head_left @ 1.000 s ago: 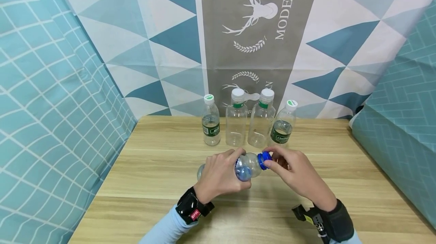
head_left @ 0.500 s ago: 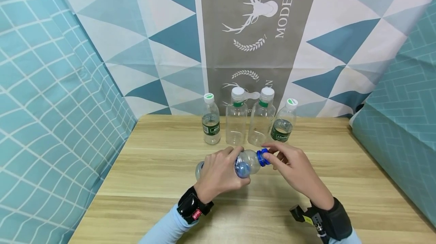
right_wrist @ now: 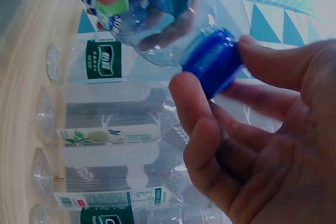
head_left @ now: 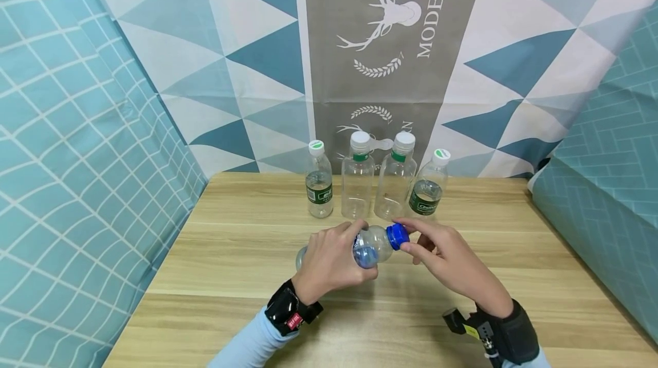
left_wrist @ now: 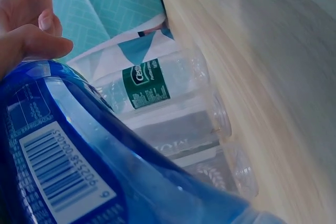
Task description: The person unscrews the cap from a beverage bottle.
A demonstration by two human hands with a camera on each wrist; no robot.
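My left hand [head_left: 331, 259] grips a clear plastic bottle [head_left: 374, 242] round its body, above the table. The bottle lies nearly level, its neck toward the right and slightly raised, with some liquid inside. Its blue label [left_wrist: 63, 171] with a barcode fills much of the left wrist view; the palm hides most of the label from above. At the neck, my right hand [head_left: 449, 256] pinches the blue cap [head_left: 397, 236] between thumb and fingers. In the right wrist view the cap [right_wrist: 212, 61] sits at the bottle's mouth, thumb on one side and a fingertip on the other.
Behind the hands several capped bottles stand in a row on the wooden table [head_left: 247, 265]: a green-labelled bottle [head_left: 320, 191] at each end, the right one [head_left: 425, 194] partly behind my right hand, and two clear square ones [head_left: 357, 185] between. A patterned cloth [head_left: 257, 71] hangs behind.
My right fingers have shifted round the cap, and more of its blue side now shows. The left hand and the bottle have barely moved; the standing bottles are unchanged.
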